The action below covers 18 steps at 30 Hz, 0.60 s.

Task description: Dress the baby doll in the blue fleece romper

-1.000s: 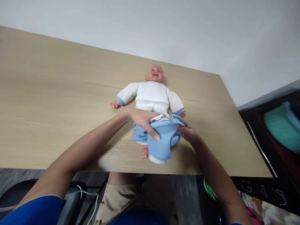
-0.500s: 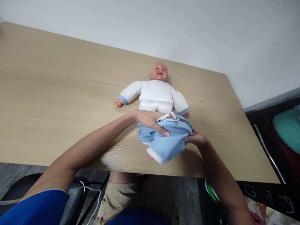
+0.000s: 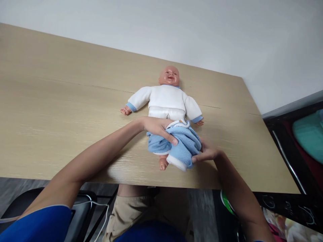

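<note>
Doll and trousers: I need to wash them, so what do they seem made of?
Doll: smooth, faintly glossy plastic or vinyl, judging by the sheen on its head. Trousers: soft blue fleece or terry, matte, with a fuzzy nap and loose folds.

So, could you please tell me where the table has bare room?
The table is bare left of the doll, and in a narrower strip between doll and right edge. Crowded at the blue trousers, where left hand and right hand hold.

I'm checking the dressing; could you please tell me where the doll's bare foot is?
Head view: the bare foot shows under the blue trousers near the front edge of the table, left of the right hand.
</note>
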{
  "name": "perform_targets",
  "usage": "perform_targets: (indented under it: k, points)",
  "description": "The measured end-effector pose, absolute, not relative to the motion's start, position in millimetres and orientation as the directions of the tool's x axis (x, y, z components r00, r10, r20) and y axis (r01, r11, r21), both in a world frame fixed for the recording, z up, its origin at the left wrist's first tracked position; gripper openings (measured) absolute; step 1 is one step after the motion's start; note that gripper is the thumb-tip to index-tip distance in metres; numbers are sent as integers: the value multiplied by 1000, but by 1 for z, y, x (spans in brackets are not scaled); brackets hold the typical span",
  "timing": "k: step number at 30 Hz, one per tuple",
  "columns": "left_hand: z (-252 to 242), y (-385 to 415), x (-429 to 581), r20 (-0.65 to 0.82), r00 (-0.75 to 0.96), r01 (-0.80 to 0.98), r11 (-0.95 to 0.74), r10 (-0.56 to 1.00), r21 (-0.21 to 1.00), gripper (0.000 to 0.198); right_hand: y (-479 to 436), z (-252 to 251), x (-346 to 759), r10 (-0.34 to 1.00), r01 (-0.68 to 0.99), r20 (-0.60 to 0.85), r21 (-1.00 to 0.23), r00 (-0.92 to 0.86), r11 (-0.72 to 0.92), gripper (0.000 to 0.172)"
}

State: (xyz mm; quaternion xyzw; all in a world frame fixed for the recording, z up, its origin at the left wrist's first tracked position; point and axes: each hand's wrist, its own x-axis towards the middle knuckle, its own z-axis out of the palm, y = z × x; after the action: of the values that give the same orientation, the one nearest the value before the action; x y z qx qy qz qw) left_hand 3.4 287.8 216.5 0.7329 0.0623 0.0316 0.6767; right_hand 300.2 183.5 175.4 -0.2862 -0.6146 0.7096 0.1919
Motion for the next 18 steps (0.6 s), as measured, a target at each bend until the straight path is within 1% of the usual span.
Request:
perform_targets:
  k: [3, 5, 7, 8, 9, 11, 12, 14, 15, 16, 17, 18]
  points:
    - [218, 287, 0, -74, 990, 78, -26, 116, 997, 50, 181, 172, 300, 778, -27, -139, -980, -613, -196, 71]
    - [220, 284, -2, -113, 993, 110, 69, 39, 992, 50, 180, 167, 299, 856, -117, -124, -971, -502, -209, 59]
    - [224, 279, -2, -151, 983, 169, 186, -105, 968, 52, 179, 163, 297, 869, -157, -139, -958, -475, -239, 49]
    - [226, 277, -2, -159, 976, 190, 223, -151, 956, 54, 179, 161, 295, 856, -149, -154, -955, -493, -258, 47]
    - [227, 275, -2, -163, 973, 199, 236, -161, 951, 55, 179, 160, 293, 837, -127, -168, -954, -520, -270, 47]
    - [229, 274, -1, -155, 984, 170, 206, -85, 964, 58, 180, 161, 290, 815, -76, -177, -962, -551, -261, 51]
    - [228, 274, -1, -144, 989, 146, 174, -22, 974, 58, 180, 162, 290, 806, -58, -168, -968, -568, -242, 56]
    - [224, 277, -2, -123, 990, 114, 120, 71, 986, 58, 182, 167, 290, 771, -39, -123, -981, -625, -189, 77]
    - [222, 279, -2, -109, 989, 100, 100, 95, 990, 56, 183, 170, 290, 744, -29, -102, -987, -660, -161, 90]
    - [220, 281, -3, -95, 990, 86, 84, 104, 993, 54, 184, 173, 290, 719, -13, -89, -991, -690, -136, 99]
    - [218, 282, -4, -83, 992, 76, 70, 97, 995, 51, 184, 175, 290, 710, 7, -85, -994, -699, -113, 101]
    - [216, 284, -5, -73, 994, 69, 58, 82, 996, 48, 185, 177, 289, 730, 28, -83, -996, -678, -88, 97]
